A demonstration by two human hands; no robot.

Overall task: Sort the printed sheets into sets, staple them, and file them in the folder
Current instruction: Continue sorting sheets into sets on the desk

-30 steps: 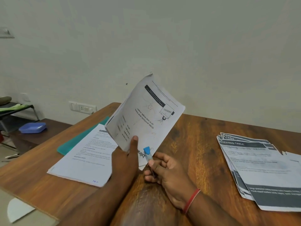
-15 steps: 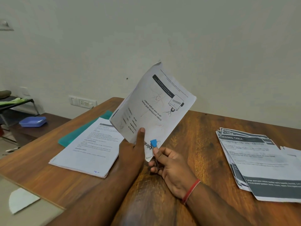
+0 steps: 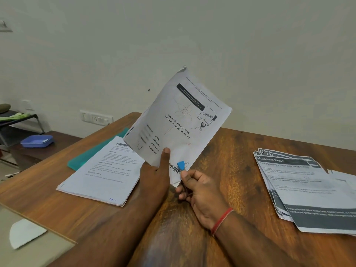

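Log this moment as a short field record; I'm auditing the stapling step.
left hand: holds the raised set, thumb on its front page
right hand: pinches blue-tipped tool at the raised set's lower corner
flat stack: on the table, left side
green folder: lies just beyond the flat stack
fanned pile: table's right side

This looks like a plain office room. A wooden counter (image 3: 231, 151) carries stacks of printed sheets (image 3: 100, 176) and a teal folder (image 3: 92, 155) beside a bare pale wall (image 3: 192, 35) with a switch-and-socket plate (image 3: 96, 118). A low dark side table (image 3: 63, 136) holds a blue tray (image 3: 36, 141).
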